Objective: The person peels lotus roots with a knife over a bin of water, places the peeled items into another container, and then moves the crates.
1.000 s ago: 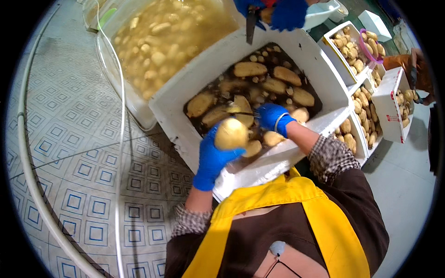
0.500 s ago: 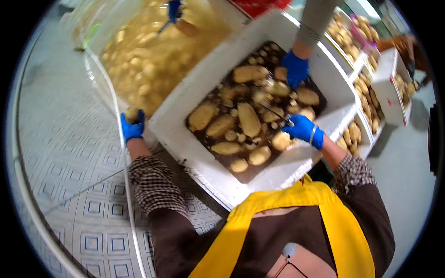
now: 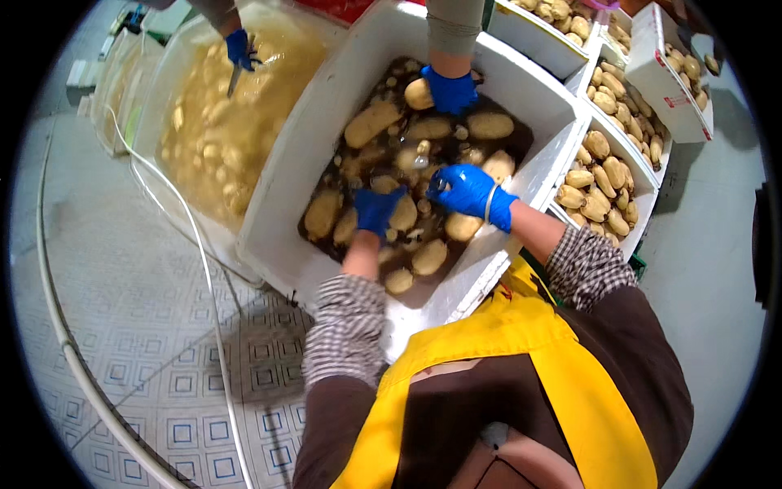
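Nearest is a yellow apron bib (image 3: 456, 346) of smooth fabric over brown clothing. Against it stands a deep white rectangular foam box (image 3: 277, 196), walls smooth but scuffed, holding murky dark water. Smooth, tan, oblong root pieces (image 3: 430, 257) lie in it, several along its near edge, with small pale fragments between them.

The right hand (image 3: 471, 194), in a blue rubbery glove banded at the wrist, is inside the near right edge; its fingers curl closed around a small dark object (image 3: 442, 186), kind unclear. The left hand (image 3: 377, 210), similarly gloved, reaches over the near left edge, fingers partly spread beside a root piece; any grip cannot be told.

At the far edge, a co-worker's blue-gloved hand (image 3: 452, 90) rests against another root piece. Beyond the left edge, a translucent tub (image 3: 155, 122) holds cloudy yellowish water; above it, another blue-gloved hand (image 3: 239, 49) grasps a knife (image 3: 235, 81).
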A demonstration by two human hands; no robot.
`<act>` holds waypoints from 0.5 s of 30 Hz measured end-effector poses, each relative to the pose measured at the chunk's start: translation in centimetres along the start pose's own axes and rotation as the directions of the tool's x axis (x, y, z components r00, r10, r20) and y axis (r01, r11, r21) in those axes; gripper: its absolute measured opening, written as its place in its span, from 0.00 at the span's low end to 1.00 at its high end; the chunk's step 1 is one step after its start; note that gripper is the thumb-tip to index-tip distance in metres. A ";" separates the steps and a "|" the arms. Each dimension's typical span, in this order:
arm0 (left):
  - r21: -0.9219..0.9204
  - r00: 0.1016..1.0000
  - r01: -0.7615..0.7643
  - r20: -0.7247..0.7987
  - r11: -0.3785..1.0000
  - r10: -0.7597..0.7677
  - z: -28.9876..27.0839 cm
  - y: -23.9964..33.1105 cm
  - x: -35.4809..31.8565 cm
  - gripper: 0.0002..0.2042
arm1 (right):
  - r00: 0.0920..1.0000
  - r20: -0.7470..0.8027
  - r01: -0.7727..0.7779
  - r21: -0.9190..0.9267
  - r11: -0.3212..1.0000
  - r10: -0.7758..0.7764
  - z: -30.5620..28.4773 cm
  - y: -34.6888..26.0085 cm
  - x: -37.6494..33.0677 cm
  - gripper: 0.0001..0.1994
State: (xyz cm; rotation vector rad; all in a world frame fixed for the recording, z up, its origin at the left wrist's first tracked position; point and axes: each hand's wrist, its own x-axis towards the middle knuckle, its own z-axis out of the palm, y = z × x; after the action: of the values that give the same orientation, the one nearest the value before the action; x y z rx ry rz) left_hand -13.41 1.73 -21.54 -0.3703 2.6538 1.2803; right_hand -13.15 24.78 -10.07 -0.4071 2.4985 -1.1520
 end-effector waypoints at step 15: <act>-0.431 0.930 0.259 0.354 0.864 -0.102 -8.0 13.0 -9.7 0.27 | 0.979 0.204 0.082 -0.272 0.959 -0.026 -3.6 -5.6 -0.7 0.10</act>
State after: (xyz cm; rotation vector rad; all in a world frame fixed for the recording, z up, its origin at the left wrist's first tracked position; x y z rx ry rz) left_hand -8.32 4.63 -4.44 -0.4230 1.9679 1.7463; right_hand -13.49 23.95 -3.40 -0.6362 2.4880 -0.7345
